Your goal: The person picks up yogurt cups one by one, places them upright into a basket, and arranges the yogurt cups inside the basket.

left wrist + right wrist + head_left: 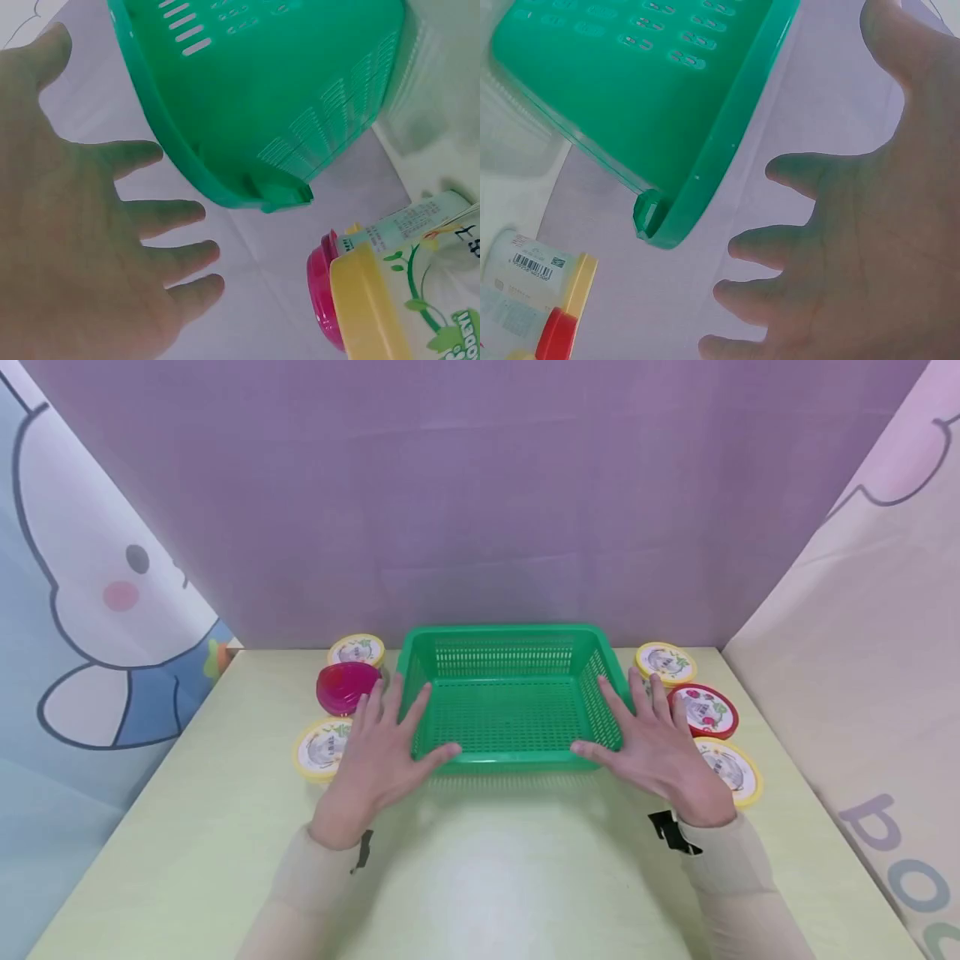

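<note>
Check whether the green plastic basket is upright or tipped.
Upright: the green plastic basket opens upward in the head view, its perforated floor showing inside the rim.

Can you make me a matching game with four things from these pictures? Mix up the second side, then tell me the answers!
Things:
1. basket
2. red-lidded tub
3. pink-topped tub
4. left hand

Where or how:
A. in the middle of the row on the right
B. fingers spread, holding nothing
C. green, between the two rows
D. in the middle of the row on the left

Right pairs: 1-C, 2-A, 3-D, 4-B
</note>
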A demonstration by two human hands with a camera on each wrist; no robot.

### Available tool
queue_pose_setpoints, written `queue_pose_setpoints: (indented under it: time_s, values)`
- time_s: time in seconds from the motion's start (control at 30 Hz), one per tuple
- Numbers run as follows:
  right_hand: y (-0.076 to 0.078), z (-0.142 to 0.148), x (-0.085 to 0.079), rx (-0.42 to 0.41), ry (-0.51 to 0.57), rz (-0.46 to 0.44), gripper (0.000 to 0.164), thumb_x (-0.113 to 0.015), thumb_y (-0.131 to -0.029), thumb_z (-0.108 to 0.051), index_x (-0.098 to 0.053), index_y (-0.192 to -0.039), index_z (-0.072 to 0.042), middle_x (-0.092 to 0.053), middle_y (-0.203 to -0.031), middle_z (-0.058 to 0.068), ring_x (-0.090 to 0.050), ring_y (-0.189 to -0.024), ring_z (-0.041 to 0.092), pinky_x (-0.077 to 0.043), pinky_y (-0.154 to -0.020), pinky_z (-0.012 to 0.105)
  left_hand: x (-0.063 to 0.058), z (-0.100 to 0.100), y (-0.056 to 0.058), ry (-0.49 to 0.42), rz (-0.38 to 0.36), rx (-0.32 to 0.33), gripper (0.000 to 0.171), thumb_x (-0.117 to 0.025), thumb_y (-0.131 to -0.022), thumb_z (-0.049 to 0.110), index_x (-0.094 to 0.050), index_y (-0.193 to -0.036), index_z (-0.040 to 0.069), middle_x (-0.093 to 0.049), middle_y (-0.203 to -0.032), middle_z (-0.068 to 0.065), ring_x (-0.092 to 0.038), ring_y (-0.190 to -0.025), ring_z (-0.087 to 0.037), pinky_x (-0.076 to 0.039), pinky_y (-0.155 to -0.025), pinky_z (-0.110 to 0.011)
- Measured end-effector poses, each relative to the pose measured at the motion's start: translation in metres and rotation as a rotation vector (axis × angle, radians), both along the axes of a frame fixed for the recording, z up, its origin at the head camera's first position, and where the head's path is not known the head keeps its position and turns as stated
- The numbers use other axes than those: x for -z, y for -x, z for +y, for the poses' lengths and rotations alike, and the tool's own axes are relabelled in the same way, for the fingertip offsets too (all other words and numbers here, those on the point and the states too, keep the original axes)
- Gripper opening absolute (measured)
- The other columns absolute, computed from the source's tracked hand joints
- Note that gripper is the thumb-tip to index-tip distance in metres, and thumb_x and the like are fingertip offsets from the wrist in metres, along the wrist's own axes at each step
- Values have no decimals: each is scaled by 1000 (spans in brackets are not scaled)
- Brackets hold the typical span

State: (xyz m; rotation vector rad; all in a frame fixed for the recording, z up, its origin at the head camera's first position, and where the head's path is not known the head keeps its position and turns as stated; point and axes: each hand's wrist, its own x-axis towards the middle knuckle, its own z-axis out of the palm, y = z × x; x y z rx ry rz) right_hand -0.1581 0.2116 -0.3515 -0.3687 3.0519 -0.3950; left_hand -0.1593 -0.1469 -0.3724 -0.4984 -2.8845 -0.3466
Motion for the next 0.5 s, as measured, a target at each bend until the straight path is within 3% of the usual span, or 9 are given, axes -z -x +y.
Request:
queue_pose_setpoints:
  time_s: [0.1, 0.37, 0.5]
  values:
    - [-1, 1, 1, -4, -1, 3, 103, -46, -90, -79, -6, -165, -20, 10, -167, 23, 14, -151, 49, 3, -113, 73, 3, 2, 0, -21, 12, 33, 91, -53, -92, 71, -30, -161, 17, -21, -165, -23, -9, -152, -48, -12, -120, -62]
    - [-5, 10, 6, -17, -5, 37, 100, -48, -91, -76, -14, -164, -17, 1, -168, 24, 5, -151, 52, -2, -113, 73, 13, 6, 4, -1, 112, 108, 85, -57, -90, 68, -46, -153, 11, -40, -154, -23, -34, -142, -43, -29, -113, -60]
    - [-8, 19, 7, -16, -1, 41, 98, -50, -92, -75, -19, -164, -15, -1, -167, 25, 1, -150, 54, -2, -114, 71, 18, 7, 4, -2, 160, 145, 78, -60, -89, 66, -56, -141, 7, -49, -144, -23, -42, -134, -42, -36, -107, -60]
